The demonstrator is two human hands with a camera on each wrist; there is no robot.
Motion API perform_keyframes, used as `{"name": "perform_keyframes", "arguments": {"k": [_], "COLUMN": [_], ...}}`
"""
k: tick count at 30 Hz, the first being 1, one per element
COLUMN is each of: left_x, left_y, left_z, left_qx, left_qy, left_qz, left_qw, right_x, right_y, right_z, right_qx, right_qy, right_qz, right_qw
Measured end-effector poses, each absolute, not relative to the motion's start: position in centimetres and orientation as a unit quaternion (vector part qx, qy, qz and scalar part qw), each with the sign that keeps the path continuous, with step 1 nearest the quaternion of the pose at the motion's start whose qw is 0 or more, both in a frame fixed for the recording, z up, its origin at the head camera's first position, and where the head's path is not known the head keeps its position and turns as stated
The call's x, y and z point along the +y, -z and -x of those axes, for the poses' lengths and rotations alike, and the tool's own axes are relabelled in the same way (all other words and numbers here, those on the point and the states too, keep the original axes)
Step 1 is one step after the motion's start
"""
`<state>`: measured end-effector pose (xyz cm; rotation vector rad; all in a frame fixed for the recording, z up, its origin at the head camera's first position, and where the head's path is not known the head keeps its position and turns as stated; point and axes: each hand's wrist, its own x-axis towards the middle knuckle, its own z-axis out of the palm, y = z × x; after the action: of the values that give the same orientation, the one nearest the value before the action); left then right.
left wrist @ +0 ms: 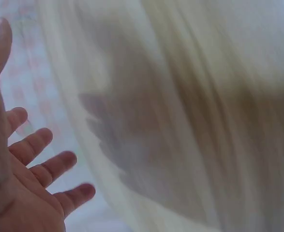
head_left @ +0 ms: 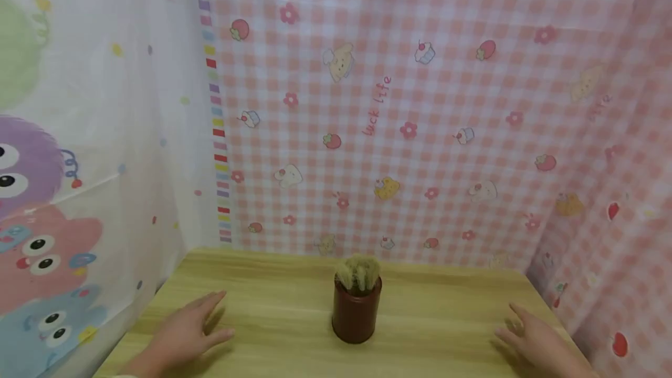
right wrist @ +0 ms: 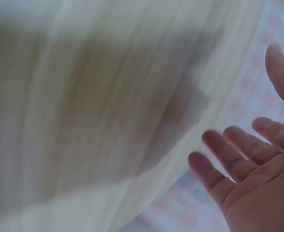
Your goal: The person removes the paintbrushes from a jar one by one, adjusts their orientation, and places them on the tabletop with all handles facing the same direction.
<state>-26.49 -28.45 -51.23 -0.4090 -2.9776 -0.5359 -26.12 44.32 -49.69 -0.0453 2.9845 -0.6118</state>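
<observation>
A dark brown cylindrical pot (head_left: 355, 315) stands upright near the middle of the wood-grain table (head_left: 273, 319). Out of its top rises a pale, bristly yellow-green tuft (head_left: 359, 272), perhaps a plant or brush heads; I cannot tell which. To the left of the pot is my left hand (head_left: 181, 331), fingers extended and apart from it. My right hand (head_left: 538, 340) is on the far right side, also away from the pot. Both wrist views show spread fingers holding nothing, the left hand (left wrist: 30, 179) and the right hand (right wrist: 258, 179) each beside the blurred tabletop.
Behind the table hangs a pink checked curtain (head_left: 399, 156) with printed strawberries, cupcakes and flowers. A white sheet (head_left: 121, 133) with cartoon monsters closes off the left side. More pink checked cloth (head_left: 619, 261) runs along the right edge.
</observation>
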Motion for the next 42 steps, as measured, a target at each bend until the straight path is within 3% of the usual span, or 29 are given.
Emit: {"name": "perform_keyframes", "arguments": {"k": [5,9,17,27,42], "left_x": [-23.5,-18.3,-11.0,-9.7,-9.8], "left_y": [49.6,48.5,47.3,47.2,46.8], "left_z": [26.5,26.3,26.2,26.7,26.7], "left_qx": [-0.957,-0.94,-0.91,-0.911,-0.91], "left_qy": [0.218,0.217,0.154,0.141,0.123], "left_qz": [0.181,0.244,0.351,0.367,0.378], "left_qw": [0.054,0.095,0.158,0.126,0.121], "right_x": [39.5,34.1,24.6,20.9,18.2], "right_y": [48.5,47.2,44.0,43.5,43.1], "right_z": [26.8,27.5,29.3,30.0,30.1], "right_qx": [0.96,0.941,0.897,0.896,0.917], "right_qy": [0.279,0.334,0.411,0.399,0.36], "right_qz": [0.017,0.046,0.164,0.196,0.169], "right_qw": [0.015,-0.005,0.014,-0.004,-0.045]}}
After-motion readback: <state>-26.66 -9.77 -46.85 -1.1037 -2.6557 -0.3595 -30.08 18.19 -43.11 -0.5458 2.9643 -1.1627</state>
